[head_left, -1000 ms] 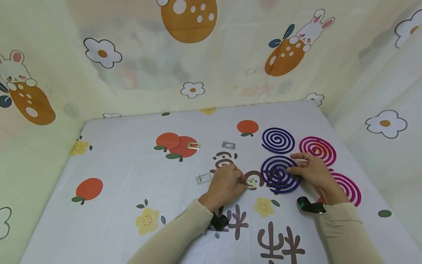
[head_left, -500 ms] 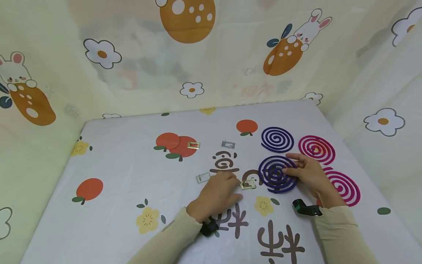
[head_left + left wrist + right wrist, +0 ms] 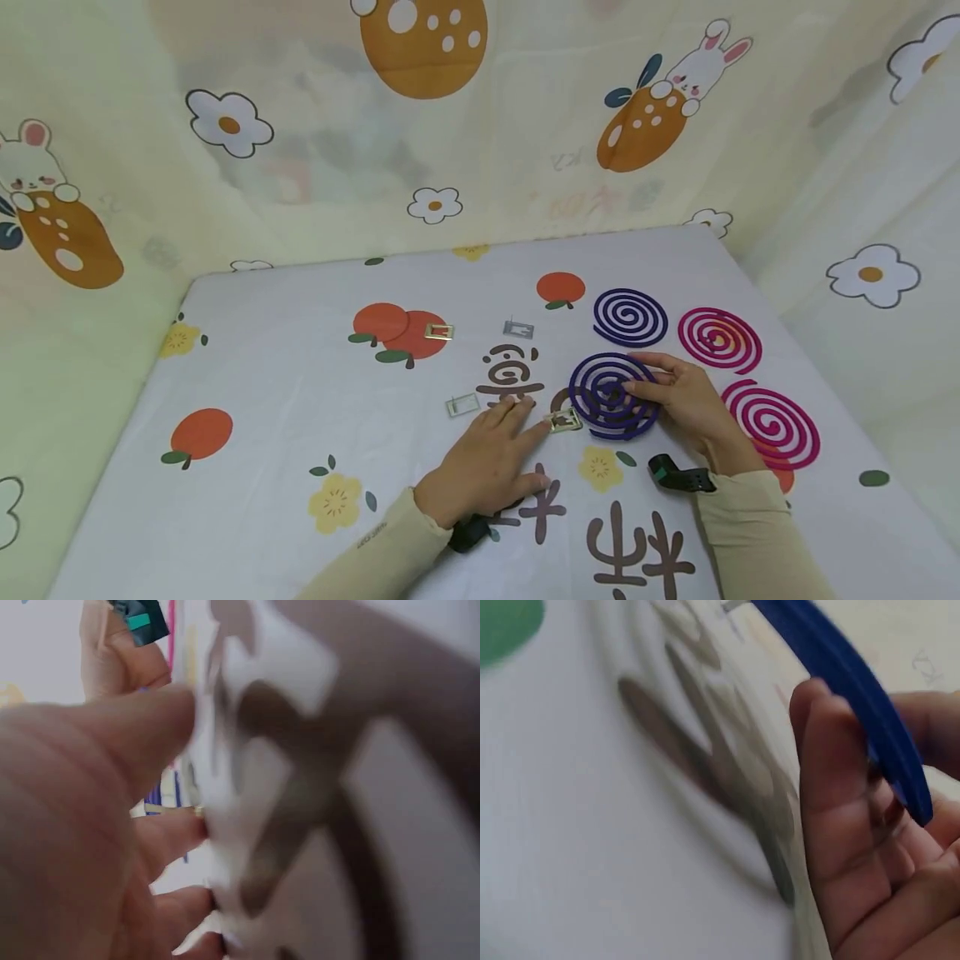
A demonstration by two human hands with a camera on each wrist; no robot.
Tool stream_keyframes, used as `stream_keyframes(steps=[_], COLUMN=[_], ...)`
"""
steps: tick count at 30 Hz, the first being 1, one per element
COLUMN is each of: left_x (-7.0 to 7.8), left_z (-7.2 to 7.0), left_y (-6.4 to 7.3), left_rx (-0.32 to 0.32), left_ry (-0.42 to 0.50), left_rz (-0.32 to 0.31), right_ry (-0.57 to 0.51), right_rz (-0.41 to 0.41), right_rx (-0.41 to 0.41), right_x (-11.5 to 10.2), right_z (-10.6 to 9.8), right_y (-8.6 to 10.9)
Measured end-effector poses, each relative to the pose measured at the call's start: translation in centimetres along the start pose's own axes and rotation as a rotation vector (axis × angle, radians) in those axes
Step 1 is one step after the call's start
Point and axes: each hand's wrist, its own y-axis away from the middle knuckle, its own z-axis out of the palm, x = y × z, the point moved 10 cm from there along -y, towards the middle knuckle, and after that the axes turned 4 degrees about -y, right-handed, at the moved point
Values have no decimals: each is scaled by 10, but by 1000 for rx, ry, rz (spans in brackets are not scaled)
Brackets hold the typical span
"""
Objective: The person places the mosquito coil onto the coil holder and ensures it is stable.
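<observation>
My right hand (image 3: 693,408) pinches a dark blue mosquito coil (image 3: 581,383) at its right side, thumb and fingers on its rings. In the right wrist view, the blue coil (image 3: 840,667) shows edge-on between thumb and fingers, raised off the cloth. My left hand (image 3: 483,462) lies spread on the cloth, its index fingertip at the left end of a small gold metal coil stand (image 3: 564,420). From the left wrist, the left hand (image 3: 90,810) shows with its fingers straight. Whether that fingertip presses the stand, I cannot tell.
Another blue coil (image 3: 630,317) lies behind the held one. Two pink coils, a rear coil (image 3: 701,340) and a front coil (image 3: 806,429), lie at the right. More small metal stands lie about: a gold one (image 3: 439,332), a grey one (image 3: 518,329), a silver one (image 3: 462,405).
My left hand has let go of the gold stand, drawn back left and flattened on the cloth. My right hand has moved left with the blue coil, nearer the gold stand.
</observation>
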Motion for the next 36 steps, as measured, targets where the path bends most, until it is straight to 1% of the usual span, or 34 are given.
stream_keyframes(steps=[3,5,7,13,19,23,29,36], left_x=[-2,-3,-5,-5,-6,-6,-4,-4], left_z=[1,0,-1,-2,-2,1,4,6], left_y=[1,0,0,2,2,2,1,-2], left_rx=[-50,-73,-90,-109,-82,-78,-75,-79], left_ry=[4,2,-2,-26,-78,-74,-40,-44], left_rz=[-5,-10,-18,-34,-31,-30,-18,-18], right_ry=[-113,-171,-204,-191,-158,-138,-140,-150], right_rz=[-11,-17,-16,-6,12,26,32,1], right_rx=[-36,-66,-92,-129,-188,-218,-212,-216], right_x=[-2,-5,-7,-8,-9,-8,-2,0], right_z=[9,17,24,39,56,65,68,71], right_y=[0,1,1,2,-3,-6,-8,-9])
